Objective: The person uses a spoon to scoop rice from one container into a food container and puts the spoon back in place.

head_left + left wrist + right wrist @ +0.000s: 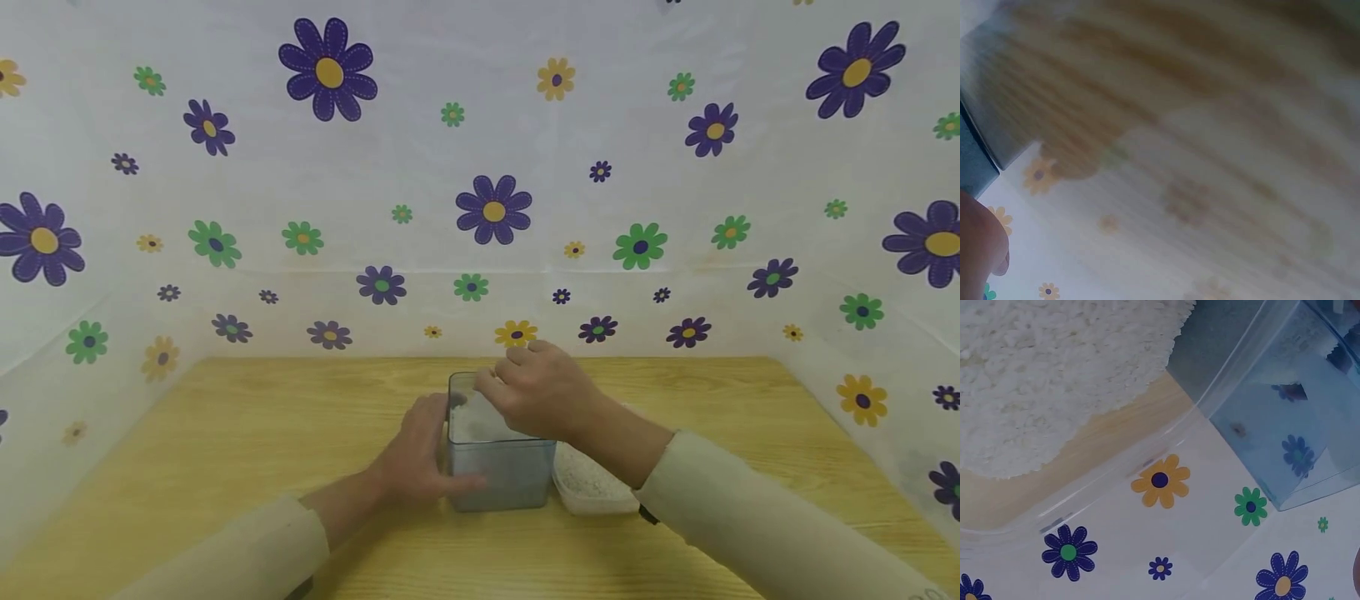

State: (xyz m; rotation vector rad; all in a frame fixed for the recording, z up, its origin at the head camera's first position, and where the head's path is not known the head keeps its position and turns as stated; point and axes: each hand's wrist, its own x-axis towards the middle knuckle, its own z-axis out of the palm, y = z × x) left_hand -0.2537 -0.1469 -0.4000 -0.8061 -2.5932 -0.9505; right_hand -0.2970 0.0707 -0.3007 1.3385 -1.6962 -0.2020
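Note:
A bluish see-through square container (498, 475) stands upright on the table. My left hand (416, 458) holds it at its left side, thumb across the front and fingers along the side. Above the container's opening is my right hand (543, 390), its fingers curled; whether they grip something is hidden. Touching or close beside the container on the right sits a clear tub (600, 504) of white rice (588, 473), partly covered by the right forearm. The right wrist view shows the rice (1054, 381) heaped near the tub's wall, with the container (1254, 437) beyond.
The wood-grain table (300, 417) extends to both sides and in front. A white flowered sheet (420, 150) hangs behind it and along both sides.

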